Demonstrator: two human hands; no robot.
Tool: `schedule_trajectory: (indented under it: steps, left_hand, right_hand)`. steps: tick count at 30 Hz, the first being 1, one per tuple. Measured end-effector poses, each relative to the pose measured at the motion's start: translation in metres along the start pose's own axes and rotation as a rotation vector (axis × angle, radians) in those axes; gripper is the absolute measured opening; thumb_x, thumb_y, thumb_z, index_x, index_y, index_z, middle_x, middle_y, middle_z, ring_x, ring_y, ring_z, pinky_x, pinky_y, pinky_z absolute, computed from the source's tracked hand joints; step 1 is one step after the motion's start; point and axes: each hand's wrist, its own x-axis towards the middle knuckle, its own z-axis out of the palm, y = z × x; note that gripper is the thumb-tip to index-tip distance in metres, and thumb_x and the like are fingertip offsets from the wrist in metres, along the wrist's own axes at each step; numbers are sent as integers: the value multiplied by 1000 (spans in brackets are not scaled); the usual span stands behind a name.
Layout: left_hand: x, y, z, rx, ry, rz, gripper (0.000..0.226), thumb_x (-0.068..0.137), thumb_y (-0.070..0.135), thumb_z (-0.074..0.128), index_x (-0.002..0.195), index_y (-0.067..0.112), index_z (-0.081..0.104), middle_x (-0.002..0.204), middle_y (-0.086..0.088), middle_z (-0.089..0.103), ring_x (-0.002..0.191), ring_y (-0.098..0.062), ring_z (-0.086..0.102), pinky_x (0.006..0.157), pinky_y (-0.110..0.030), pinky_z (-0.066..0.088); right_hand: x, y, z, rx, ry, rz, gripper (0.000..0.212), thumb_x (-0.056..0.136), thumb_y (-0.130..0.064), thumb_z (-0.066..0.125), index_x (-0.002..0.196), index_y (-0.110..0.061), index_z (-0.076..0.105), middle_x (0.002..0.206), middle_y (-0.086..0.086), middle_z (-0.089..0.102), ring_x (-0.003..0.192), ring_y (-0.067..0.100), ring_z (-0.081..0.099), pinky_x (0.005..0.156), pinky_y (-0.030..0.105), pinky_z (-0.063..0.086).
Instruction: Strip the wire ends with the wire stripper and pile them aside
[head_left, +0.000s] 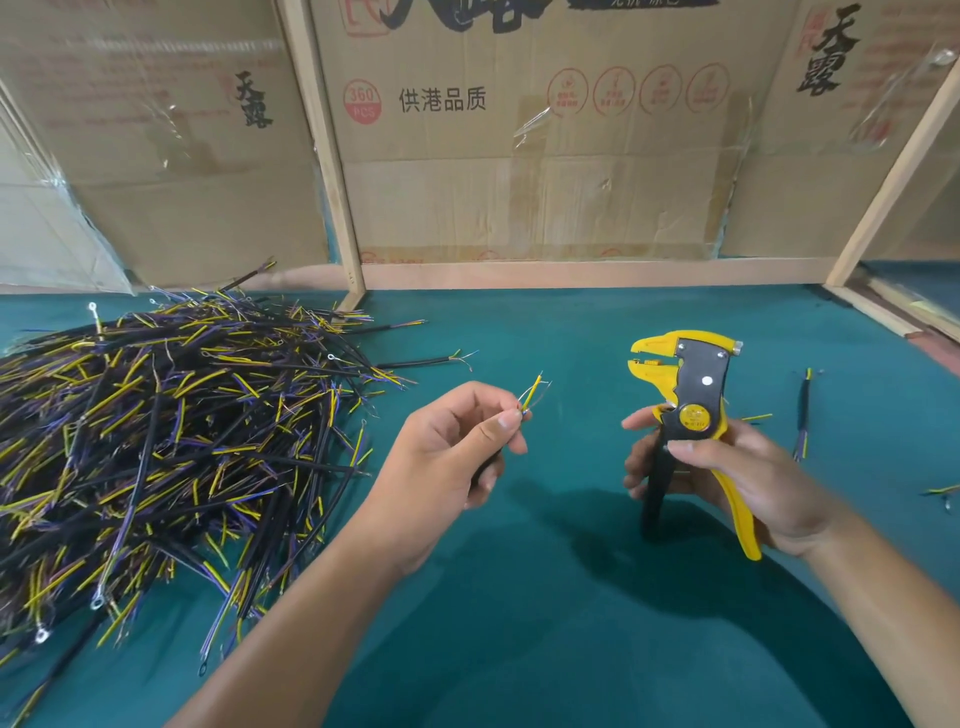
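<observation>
Wire (531, 397) pinched at left hand (451, 451) fingertips, stripper (684, 410) apart — right hand (737, 478)

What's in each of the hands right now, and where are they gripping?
Left hand pinches a yellow-and-blue cored wire just below its end. Right hand holds the yellow-and-black wire stripper by its handles.

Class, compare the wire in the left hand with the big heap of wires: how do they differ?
The wire is single and pinched in the left hand, pointing up; the heap holds many wires lying tangled on the green table. The wire is lifted; the heap rests at the far left. Both show yellow strands.
</observation>
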Motion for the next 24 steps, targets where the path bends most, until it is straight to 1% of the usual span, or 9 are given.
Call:
schedule_trajectory:
  steps: [3, 5, 7, 9, 12, 15, 18, 21, 24]
  left_hand:
    - [0, -1, -1, 8, -8, 13, 5, 92, 29, 63, 89, 26, 66, 78, 0, 62, 51, -14, 39, 44, -19, 29]
    - [0, -2, -1, 27, -6, 18, 3, 93, 28, 62, 91, 27, 64, 78, 0, 63, 50, -13, 39, 45, -18, 29]
    - [0, -2, -1, 37, -14, 18, 1, 93, 27, 62, 92, 26, 63, 79, 0, 63, 51, -13, 39, 45, -17, 30]
    - [0, -3, -1, 39, -16, 25, 1, 94, 26, 61, 93, 26, 61, 80, 0, 63, 51, -12, 39, 46, -17, 30]
    - [1, -3, -2, 40, -4, 32, 2, 95, 25, 60, 93, 27, 59, 83, 2, 63, 51, -11, 38, 45, -17, 31]
    - [2, -4, -4, 61, -5, 46, 6, 96, 23, 57, 93, 29, 58, 88, 3, 63, 52, -11, 38, 45, -17, 31]
    - [2, -4, -5, 92, -16, 46, 7, 96, 23, 56, 93, 29, 58, 91, 4, 63, 55, -11, 37, 46, -17, 31]
    - [3, -1, -6, 114, -28, 56, 4, 91, 27, 61, 88, 27, 60, 89, -2, 57, 58, -12, 35, 49, -14, 31]
    - [3, -1, -6, 198, -6, 105, 25, 90, 44, 58, 77, 22, 58, 78, 0, 59, 58, -14, 36, 53, -17, 31]
  right_hand:
    - [-4, -3, -1, -32, -54, 50, 29, 90, -13, 54, 114, -8, 70, 111, 30, 68, 106, 47, 66, 87, 48, 58]
    - [-7, -4, 2, -19, -61, 89, 27, 90, -12, 56, 112, -6, 70, 114, 31, 68, 109, 46, 66, 90, 51, 57]
    - [-9, -6, 7, -6, -17, 108, 20, 90, -9, 62, 108, -6, 71, 106, 29, 69, 103, 46, 67, 90, 53, 57]
    - [-8, -9, 19, 15, 31, 121, 18, 89, -13, 62, 102, -7, 72, 94, 25, 67, 91, 45, 67, 86, 54, 56]
    - [-1, -15, 41, 160, -3, 166, 12, 88, -13, 66, 96, -5, 71, 84, 21, 60, 78, 40, 63, 79, 56, 56]
    - [0, -15, 53, 224, -87, 213, 17, 86, -16, 63, 95, -4, 69, 82, 20, 58, 76, 38, 60, 79, 55, 56]
    - [-8, -7, 54, 280, -179, 253, 20, 84, -16, 70, 98, -2, 67, 82, 21, 56, 76, 38, 58, 80, 56, 54]
    - [-14, -1, 50, 290, -235, 275, 26, 83, -20, 71, 99, -1, 65, 82, 21, 56, 76, 37, 58, 81, 58, 52]
    - [-16, 0, 46, 260, -275, 285, 25, 84, -21, 70, 99, -2, 66, 83, 22, 57, 76, 37, 59, 82, 59, 51]
